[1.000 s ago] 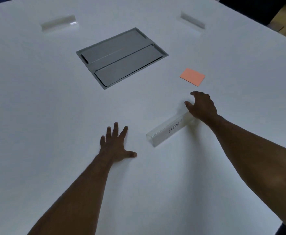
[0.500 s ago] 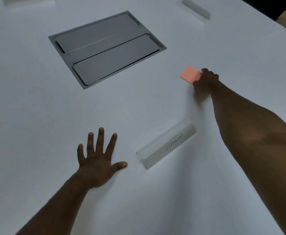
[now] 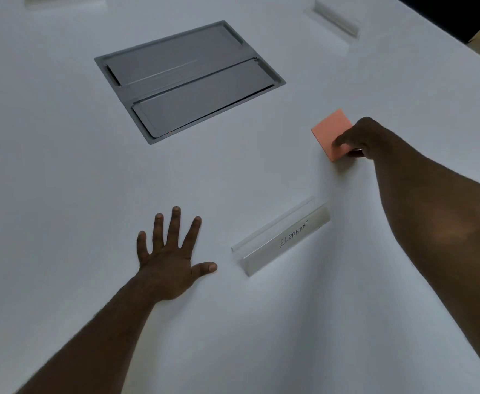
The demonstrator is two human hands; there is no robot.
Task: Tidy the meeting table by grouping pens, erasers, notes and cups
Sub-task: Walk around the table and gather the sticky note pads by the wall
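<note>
From your head camera, the only holder near your hands is the clear name stand (image 3: 281, 237) marked "ELEPHANT", lying between them; it holds just its label. Beyond your left hand (image 3: 170, 263) a grey hatch (image 3: 190, 81) with two closed flaps sits flush in the white table (image 3: 62, 166). Two more clear stands (image 3: 335, 21) lie at the far edge, past a dark strip of room. Your left hand rests flat on the table, fingers spread, holding nothing. Your right hand (image 3: 361, 137) pinches the near corner of the orange notepad (image 3: 331, 129), finger on top, thumb below, well apart from your left hand.
</note>
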